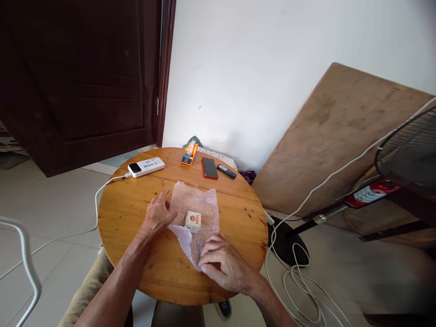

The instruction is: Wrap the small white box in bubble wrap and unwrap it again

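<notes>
One right hand pinches the near corner of one sheet of bubble wrap; one left hand, fingers spread, is at its left edge, contact hard to make out. One small box rests on the sheet between them, underside hidden. Farther across one round table lie one power bank, one phone, one dark device and one orange tape dispenser. One door beyond is cut off.

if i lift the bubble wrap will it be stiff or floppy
The bubble wrap will probably be floppy: its near edge folds up beside the right hand. It's likely light, looking thin enough for the wooden table to show through. Lifting one side might also tip the small box resting on it.
</notes>
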Available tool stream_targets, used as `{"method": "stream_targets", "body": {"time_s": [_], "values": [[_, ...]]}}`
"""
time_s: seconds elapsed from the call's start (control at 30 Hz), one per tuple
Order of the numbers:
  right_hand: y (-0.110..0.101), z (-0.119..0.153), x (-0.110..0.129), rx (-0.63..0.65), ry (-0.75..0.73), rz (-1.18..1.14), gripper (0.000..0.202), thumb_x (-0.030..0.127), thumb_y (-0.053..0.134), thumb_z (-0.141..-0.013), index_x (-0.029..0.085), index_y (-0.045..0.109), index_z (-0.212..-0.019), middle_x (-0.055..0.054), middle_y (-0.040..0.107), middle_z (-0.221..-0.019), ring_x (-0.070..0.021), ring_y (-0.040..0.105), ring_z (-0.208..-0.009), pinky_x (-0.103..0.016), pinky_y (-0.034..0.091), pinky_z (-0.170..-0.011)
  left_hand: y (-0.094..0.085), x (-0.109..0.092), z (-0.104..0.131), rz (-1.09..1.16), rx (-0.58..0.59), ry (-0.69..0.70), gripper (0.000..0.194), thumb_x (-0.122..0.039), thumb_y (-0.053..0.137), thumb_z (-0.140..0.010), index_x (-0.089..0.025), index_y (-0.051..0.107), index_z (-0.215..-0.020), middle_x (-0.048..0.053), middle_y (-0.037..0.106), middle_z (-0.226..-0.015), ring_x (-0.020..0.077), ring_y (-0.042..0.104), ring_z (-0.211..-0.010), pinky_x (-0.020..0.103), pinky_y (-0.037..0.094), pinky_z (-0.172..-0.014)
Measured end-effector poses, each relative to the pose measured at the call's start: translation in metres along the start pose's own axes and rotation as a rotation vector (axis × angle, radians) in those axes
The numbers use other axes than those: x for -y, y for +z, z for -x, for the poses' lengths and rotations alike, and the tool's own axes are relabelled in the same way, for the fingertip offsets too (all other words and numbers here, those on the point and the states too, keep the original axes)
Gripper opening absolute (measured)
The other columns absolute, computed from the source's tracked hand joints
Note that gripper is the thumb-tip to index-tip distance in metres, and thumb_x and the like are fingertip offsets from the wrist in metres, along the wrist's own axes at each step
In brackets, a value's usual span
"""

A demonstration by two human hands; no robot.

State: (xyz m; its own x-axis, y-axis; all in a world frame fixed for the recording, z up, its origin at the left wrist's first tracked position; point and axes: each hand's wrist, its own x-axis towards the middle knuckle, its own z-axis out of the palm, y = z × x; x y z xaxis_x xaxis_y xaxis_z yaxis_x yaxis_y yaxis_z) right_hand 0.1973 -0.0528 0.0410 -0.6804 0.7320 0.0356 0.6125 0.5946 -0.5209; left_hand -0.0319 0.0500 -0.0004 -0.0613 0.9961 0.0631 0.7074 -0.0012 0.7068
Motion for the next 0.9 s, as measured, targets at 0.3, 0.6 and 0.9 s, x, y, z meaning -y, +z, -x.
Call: {"method": "stream_targets", "body": {"time_s": [0.3, 0.6, 0.9], "values": [[-0.014, -0.035, -0.012, -0.401, 0.297, -0.126, 0.029, 0.021, 0.060, -0.084, 0.025, 0.062, -0.112, -0.005, 0.068, -0.116, -0.0211, 0.062, -0.106, -0.033, 0.046, -0.090, 0.001, 0.008, 0.001, -0.058, 0.074, 0.099, 0.088, -0.015, 0.057, -0.064, -0.014, 0.033, -0.149, 0.012, 0.066, -0.114, 0.0304, 0.056, -0.111, 0.041, 0.042, -0.099], [0.008, -0.057, -0.038, -0.385, 0.330, -0.170, 0.051, 0.020, 0.072, -0.071, 0.022, 0.061, -0.121, -0.006, 0.068, -0.119, -0.0243, 0.063, -0.107, -0.038, 0.046, -0.096, 0.001, 0.003, 0.003, -0.197, 0.068, 0.109, 0.071, -0.014, 0.048, -0.078, -0.015, 0.036, -0.148, 0.008, 0.067, -0.093, 0.0260, 0.060, -0.097, 0.036, 0.044, -0.091], [-0.033, -0.007, -0.099, -0.653, 0.776, 0.084, 0.053, 0.034, 0.063, -0.075, 0.016, 0.058, -0.125, -0.012, 0.070, -0.110, -0.0282, 0.065, -0.101, -0.042, 0.049, -0.089, 0.012, 0.003, 0.002, -0.265, 0.010, 0.082, 0.063, -0.014, 0.045, -0.084, -0.017, 0.037, -0.146, 0.009, 0.068, -0.098, 0.0259, 0.061, -0.100, 0.037, 0.045, -0.092]]}}
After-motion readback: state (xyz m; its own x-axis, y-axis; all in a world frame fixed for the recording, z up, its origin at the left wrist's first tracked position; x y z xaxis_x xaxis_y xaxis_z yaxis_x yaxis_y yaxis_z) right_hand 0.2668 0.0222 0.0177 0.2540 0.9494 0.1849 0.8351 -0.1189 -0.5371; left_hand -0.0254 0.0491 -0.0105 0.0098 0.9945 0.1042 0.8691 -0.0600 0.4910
